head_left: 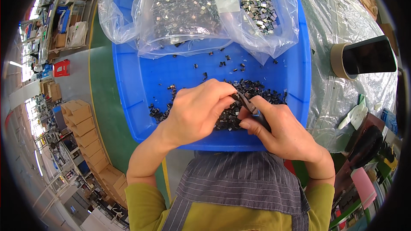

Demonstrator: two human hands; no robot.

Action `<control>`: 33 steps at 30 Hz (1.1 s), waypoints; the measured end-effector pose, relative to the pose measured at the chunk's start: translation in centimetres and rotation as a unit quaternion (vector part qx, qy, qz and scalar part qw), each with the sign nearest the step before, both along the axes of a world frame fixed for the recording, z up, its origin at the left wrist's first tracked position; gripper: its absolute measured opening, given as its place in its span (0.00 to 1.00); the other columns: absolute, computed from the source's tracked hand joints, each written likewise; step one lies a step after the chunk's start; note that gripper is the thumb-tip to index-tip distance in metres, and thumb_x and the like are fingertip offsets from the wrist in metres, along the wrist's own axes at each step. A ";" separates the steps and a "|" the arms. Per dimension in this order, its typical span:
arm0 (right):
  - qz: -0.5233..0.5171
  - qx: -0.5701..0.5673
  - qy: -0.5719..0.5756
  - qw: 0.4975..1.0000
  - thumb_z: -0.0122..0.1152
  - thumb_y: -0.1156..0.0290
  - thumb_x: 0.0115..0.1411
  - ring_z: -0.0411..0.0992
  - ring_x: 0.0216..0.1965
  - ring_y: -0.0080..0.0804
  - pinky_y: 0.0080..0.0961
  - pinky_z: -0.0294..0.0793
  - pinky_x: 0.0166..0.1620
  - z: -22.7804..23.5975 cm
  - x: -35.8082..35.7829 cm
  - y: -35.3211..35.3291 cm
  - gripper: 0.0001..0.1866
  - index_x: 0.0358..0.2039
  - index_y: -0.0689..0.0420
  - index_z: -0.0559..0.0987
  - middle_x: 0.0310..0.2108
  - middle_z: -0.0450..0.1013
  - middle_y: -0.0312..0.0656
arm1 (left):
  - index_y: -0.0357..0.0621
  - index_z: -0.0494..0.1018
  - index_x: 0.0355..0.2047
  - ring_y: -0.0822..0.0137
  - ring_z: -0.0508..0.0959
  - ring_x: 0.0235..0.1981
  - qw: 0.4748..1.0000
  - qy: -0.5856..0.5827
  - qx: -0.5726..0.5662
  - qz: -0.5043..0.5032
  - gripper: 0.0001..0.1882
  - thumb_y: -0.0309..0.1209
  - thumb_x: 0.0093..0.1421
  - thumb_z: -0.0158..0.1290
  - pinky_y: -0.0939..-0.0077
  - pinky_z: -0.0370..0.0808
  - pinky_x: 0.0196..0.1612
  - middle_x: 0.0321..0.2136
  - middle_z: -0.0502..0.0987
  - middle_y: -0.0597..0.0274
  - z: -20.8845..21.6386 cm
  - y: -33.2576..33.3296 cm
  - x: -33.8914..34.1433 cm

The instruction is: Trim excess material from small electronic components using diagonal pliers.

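Observation:
My right hand [284,130] is wrapped round a pair of small dark-handled pliers [255,114]. Their metal jaws point up and left, toward the fingertips of my left hand [192,109]. Those fingers are pinched together on a tiny dark piece, mostly hidden, at the tip of the pliers. Both hands are over the near part of a blue plastic bin [302,98]. Beneath them lies a heap of small black parts [272,95], partly covered by my hands. Several loose parts [223,63] are scattered farther back on the bin floor.
Across the bin's far end lie a clear bag [184,13] of small parts, an open bag [284,25] with shiny square pieces, and another clear bag [122,28]. On the plastic-covered table, a phone [370,56] leans on a tape roll [338,60]. Cardboard boxes [85,132] stand left.

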State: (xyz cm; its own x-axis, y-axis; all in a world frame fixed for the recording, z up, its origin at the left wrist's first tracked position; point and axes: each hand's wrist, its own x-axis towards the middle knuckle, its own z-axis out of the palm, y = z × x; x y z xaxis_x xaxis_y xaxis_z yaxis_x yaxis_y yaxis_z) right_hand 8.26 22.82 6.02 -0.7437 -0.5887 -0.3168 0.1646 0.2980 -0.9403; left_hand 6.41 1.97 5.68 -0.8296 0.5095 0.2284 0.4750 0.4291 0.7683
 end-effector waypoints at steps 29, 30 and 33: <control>-0.016 -0.046 -0.007 0.999 0.54 0.76 0.59 0.71 0.33 0.59 0.43 0.68 0.33 0.2 -0.7 -0.2 0.10 0.39 0.64 0.68 0.30 0.71 0.56 | 0.32 0.63 0.49 0.79 0.68 0.14 0.917 -0.330 0.225 0.011 0.13 0.28 0.67 0.42 0.89 0.65 0.17 0.22 0.75 0.55 1.4 0.7 1.0; -0.029 -0.024 0.012 0.999 0.55 0.76 0.58 0.70 0.33 0.57 0.42 0.68 0.33 0.0 -0.6 -0.2 0.10 0.39 0.63 0.68 0.30 0.71 0.54 | 0.32 0.63 0.49 0.79 0.68 0.14 0.916 -0.331 0.224 0.012 0.13 0.28 0.67 0.42 0.89 0.65 0.17 0.22 0.75 0.55 1.5 0.7 1.1; -0.064 0.035 0.106 0.992 0.57 0.78 0.55 0.69 0.34 0.53 0.40 0.68 0.35 -0.5 -0.3 -0.4 0.12 0.40 0.62 0.69 0.31 0.70 0.50 | 0.33 0.64 0.50 0.80 0.69 0.16 0.910 -0.328 0.245 0.073 0.13 0.24 0.66 0.43 0.89 0.65 0.19 0.24 0.76 0.58 1.9 0.6 1.1</control>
